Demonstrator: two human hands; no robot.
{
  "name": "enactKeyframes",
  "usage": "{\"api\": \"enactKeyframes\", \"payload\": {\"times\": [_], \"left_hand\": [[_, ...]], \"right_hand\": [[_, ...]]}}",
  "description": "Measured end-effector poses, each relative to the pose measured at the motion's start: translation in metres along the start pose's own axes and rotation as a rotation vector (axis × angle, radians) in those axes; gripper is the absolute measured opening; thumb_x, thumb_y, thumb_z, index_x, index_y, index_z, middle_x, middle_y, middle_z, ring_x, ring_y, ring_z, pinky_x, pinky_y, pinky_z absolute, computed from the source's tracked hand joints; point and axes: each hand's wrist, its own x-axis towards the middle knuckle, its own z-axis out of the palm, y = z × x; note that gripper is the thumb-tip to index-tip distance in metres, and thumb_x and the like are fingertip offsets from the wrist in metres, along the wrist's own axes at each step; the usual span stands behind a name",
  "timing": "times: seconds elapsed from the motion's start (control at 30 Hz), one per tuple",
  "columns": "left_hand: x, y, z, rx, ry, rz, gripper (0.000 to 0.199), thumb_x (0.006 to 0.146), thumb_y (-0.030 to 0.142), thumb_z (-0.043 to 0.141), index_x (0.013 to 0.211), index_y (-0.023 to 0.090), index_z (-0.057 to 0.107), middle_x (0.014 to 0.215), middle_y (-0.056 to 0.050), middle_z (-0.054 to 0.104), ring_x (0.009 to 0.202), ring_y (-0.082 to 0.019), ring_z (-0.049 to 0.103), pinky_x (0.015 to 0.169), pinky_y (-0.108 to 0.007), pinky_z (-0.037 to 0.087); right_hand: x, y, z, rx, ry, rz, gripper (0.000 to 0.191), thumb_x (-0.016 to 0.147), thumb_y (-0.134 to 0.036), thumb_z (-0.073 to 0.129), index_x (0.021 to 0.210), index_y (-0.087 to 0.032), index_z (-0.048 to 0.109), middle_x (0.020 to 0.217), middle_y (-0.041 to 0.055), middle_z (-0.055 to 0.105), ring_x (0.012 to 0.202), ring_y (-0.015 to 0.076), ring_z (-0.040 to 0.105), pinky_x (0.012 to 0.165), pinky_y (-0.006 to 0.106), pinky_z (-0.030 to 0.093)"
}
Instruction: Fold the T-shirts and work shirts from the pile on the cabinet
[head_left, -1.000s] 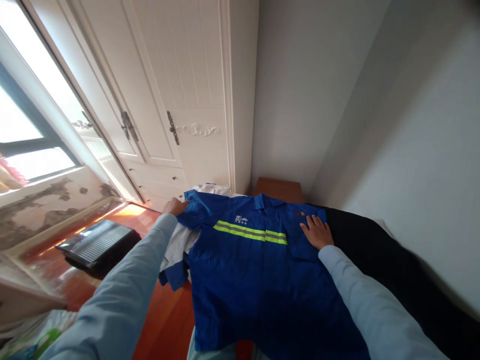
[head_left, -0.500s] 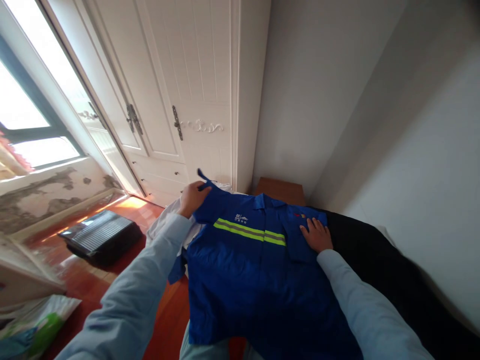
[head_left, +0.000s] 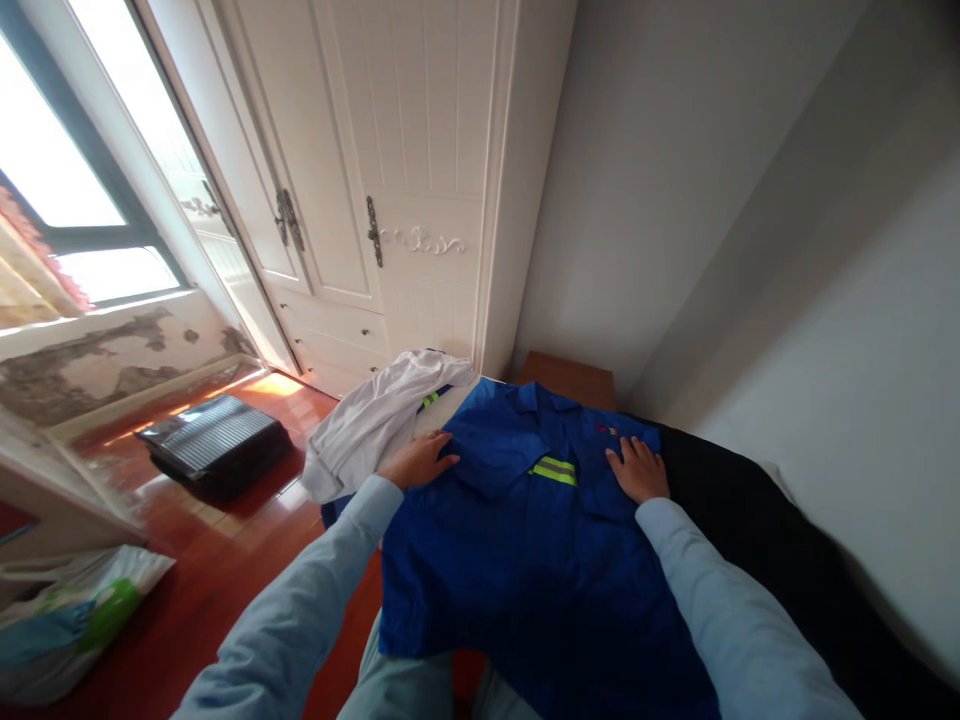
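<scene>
A dark blue work jacket (head_left: 517, 570) with a yellow-green and grey reflective stripe lies spread in front of me, collar at the far end. Its left side is turned inward over the chest, covering the printed logo and part of the stripe. My left hand (head_left: 420, 460) rests on that folded edge, fingers stretched out. My right hand (head_left: 637, 468) lies flat with spread fingers on the right chest, just below small coloured marks. Left of the jacket, a crumpled white garment (head_left: 375, 420) sits beside a bit of striped blue cloth.
Black cloth (head_left: 757, 530) runs along the wall on the right. Behind the jacket stand a brown wooden piece (head_left: 568, 378) and a white wardrobe (head_left: 420, 130). On the reddish floor are a black ribbed case (head_left: 217, 440) and a plastic bag (head_left: 82, 620).
My left hand has brought the jacket's left side inward over the chest and let go of the raised edge. The white garment is now uncovered. My right hand stays on the chest.
</scene>
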Motion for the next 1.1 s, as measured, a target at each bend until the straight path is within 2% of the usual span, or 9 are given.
{"api": "enactKeyframes", "payload": {"times": [0.1,0.2,0.27,0.33,0.47,0.6,0.8,0.97,1.1], "left_hand": [[-0.018,0.004,0.021,0.055,0.030,-0.059,0.046,0.095,0.042,0.049,0.136,0.021,0.059,0.153,-0.012,0.046,0.147,-0.030,0.034,0.121,-0.046,0.028],[-0.013,0.016,0.019,0.098,0.057,-0.091,0.039,0.097,0.045,0.048,0.125,0.024,0.066,0.146,-0.011,0.054,0.144,-0.031,0.040,0.119,-0.049,0.031],[0.005,0.026,0.009,0.104,0.087,-0.089,0.042,0.099,0.047,0.044,0.121,0.020,0.067,0.140,-0.015,0.059,0.136,-0.033,0.049,0.115,-0.051,0.036],[0.033,0.037,0.001,0.097,0.133,-0.069,0.047,0.101,0.046,0.038,0.130,0.016,0.060,0.144,-0.017,0.054,0.134,-0.031,0.051,0.115,-0.048,0.036],[0.096,0.051,0.004,0.084,0.135,0.016,0.056,0.100,0.044,0.040,0.145,0.011,0.047,0.158,-0.016,0.036,0.151,-0.026,0.023,0.124,-0.038,0.019],[0.139,0.041,0.030,0.072,0.069,0.000,0.073,0.098,0.050,0.044,0.151,0.002,0.035,0.161,-0.023,0.025,0.153,-0.033,0.014,0.124,-0.050,0.014],[0.159,0.011,0.065,0.063,0.013,0.010,0.070,0.097,0.057,0.038,0.153,0.015,0.039,0.161,-0.018,0.028,0.152,-0.032,0.019,0.123,-0.055,0.009],[0.169,0.001,0.067,0.084,0.020,0.050,0.073,0.096,0.061,0.036,0.153,0.016,0.040,0.161,-0.017,0.030,0.152,-0.032,0.021,0.123,-0.055,0.012],[0.174,-0.005,0.063,0.093,0.017,0.078,0.072,0.097,0.061,0.035,0.152,0.016,0.041,0.160,-0.017,0.031,0.151,-0.033,0.022,0.122,-0.056,0.014]], "right_hand": [[0.001,0.001,0.001,-0.013,-0.002,-0.004,0.072,0.100,-0.053,0.019,0.159,-0.013,0.030,0.162,0.0106,0.021,0.151,0.0269,0.020,0.124,0.047,0.016],[0.000,0.001,0.001,-0.027,-0.008,-0.007,0.072,0.100,-0.053,0.018,0.159,-0.013,0.029,0.162,0.0103,0.021,0.151,0.0265,0.019,0.124,0.046,0.016],[0.000,0.001,0.001,-0.042,-0.009,-0.010,0.072,0.101,-0.053,0.019,0.159,-0.012,0.029,0.162,0.0108,0.021,0.151,0.0270,0.019,0.124,0.046,0.017],[0.001,0.001,0.001,-0.059,-0.005,-0.016,0.072,0.101,-0.052,0.020,0.159,-0.011,0.029,0.162,0.0120,0.021,0.151,0.0278,0.020,0.124,0.047,0.017],[0.001,0.000,0.002,-0.088,-0.012,-0.014,0.070,0.101,-0.050,0.020,0.159,-0.011,0.028,0.162,0.0117,0.021,0.151,0.0273,0.020,0.124,0.047,0.018],[0.000,-0.002,0.000,-0.098,-0.032,-0.004,0.070,0.102,-0.051,0.019,0.160,-0.013,0.027,0.163,0.0101,0.019,0.152,0.0258,0.018,0.125,0.045,0.016],[-0.003,-0.006,-0.005,-0.123,-0.063,0.011,0.068,0.104,-0.050,0.018,0.161,-0.014,0.023,0.164,0.0080,0.015,0.153,0.0234,0.014,0.125,0.044,0.015],[-0.007,-0.013,-0.011,-0.190,-0.009,-0.013,0.064,0.105,-0.045,0.023,0.158,-0.011,0.031,0.161,0.0133,0.023,0.150,0.0278,0.022,0.124,0.047,0.018],[-0.013,-0.030,-0.021,-0.258,0.102,-0.152,0.059,0.104,-0.039,0.031,0.153,-0.007,0.041,0.158,0.0176,0.030,0.149,0.0321,0.024,0.124,0.051,0.009]]}}
